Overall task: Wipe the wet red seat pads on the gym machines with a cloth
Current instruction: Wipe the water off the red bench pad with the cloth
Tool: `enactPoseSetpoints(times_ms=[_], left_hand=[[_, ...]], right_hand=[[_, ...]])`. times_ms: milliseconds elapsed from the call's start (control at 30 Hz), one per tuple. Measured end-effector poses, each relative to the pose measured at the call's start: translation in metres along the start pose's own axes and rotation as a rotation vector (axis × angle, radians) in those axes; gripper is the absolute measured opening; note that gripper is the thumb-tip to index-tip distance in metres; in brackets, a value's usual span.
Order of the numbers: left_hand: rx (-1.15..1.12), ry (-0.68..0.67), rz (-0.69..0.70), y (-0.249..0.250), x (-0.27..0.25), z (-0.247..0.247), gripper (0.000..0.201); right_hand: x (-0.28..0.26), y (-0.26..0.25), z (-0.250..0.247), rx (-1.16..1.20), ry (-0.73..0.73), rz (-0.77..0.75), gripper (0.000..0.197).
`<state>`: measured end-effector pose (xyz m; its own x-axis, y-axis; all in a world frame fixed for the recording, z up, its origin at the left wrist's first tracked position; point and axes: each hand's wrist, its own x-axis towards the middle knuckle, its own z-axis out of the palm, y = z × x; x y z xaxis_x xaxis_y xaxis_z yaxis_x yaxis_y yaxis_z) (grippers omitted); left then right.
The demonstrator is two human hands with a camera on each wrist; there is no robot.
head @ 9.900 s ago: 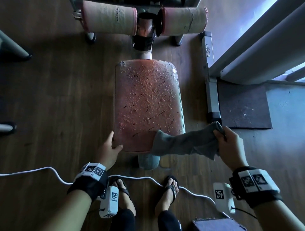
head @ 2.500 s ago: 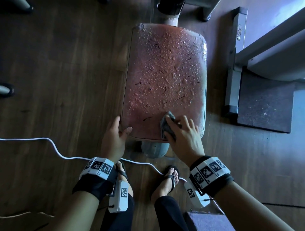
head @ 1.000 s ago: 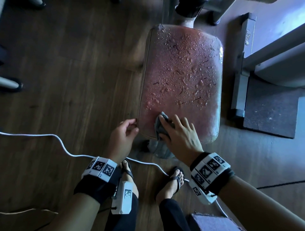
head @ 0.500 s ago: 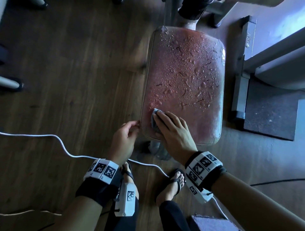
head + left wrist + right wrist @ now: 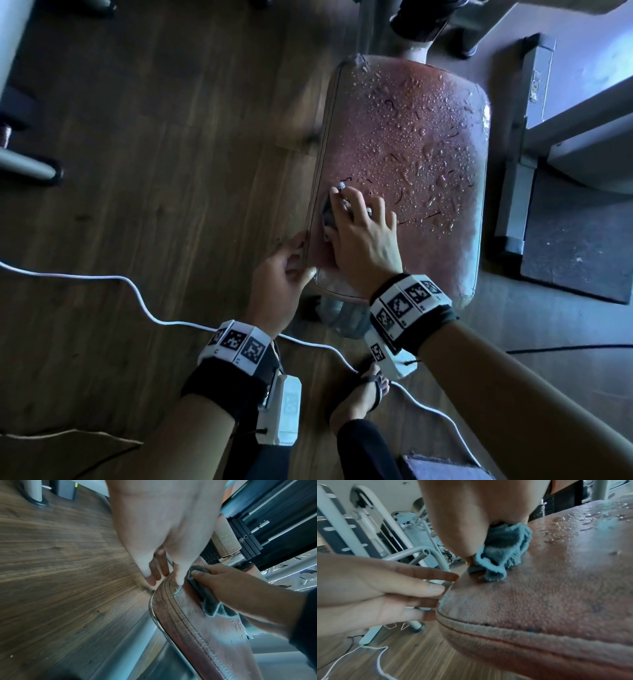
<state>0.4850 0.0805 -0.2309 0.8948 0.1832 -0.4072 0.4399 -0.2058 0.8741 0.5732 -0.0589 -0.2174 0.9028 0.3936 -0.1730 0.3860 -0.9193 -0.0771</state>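
Right hand (image 5: 364, 240) pressing bunched cloth (image 5: 503, 550) onto red seat pad (image 5: 428, 144) near its left edge (fingers curled over it); left hand (image 5: 277, 281) fingers straight, together, touching pad's corner.

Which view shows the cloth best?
Right wrist: the cloth lies bunched under the right hand on the pad, folds clear. Left wrist shows its edge; the head view only slivers.

Right hand (image 5: 462, 520) presses a cloth (image 5: 501, 553) (seemingly bunched) onto the wet seat pad (image 5: 556, 588).
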Motion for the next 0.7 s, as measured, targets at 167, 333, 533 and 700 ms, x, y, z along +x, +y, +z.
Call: enactPoseSetpoints(times_ms=[167, 333, 533, 700], left_hand=[[-0.027, -0.004, -0.004, 0.003, 0.005, 0.004, 0.06], [0.028, -0.001, -0.004, 0.002, 0.007, 0.003, 0.062], [0.01, -0.017, 0.035, -0.005, 0.009, 0.001, 0.06], [0.052, -0.001, 0.051, -0.006, 0.009, 0.002, 0.064]], right_hand=[[-0.011, 0.015, -0.001, -0.031, -0.025, -0.098, 0.062], [0.022, 0.019, -0.002, -0.006, -0.005, 0.018, 0.063], [-0.008, 0.015, 0.003, 0.032, 0.043, -0.058, 0.066], [-0.003, 0.023, 0.004, 0.036, 0.067, -0.101, 0.065]])
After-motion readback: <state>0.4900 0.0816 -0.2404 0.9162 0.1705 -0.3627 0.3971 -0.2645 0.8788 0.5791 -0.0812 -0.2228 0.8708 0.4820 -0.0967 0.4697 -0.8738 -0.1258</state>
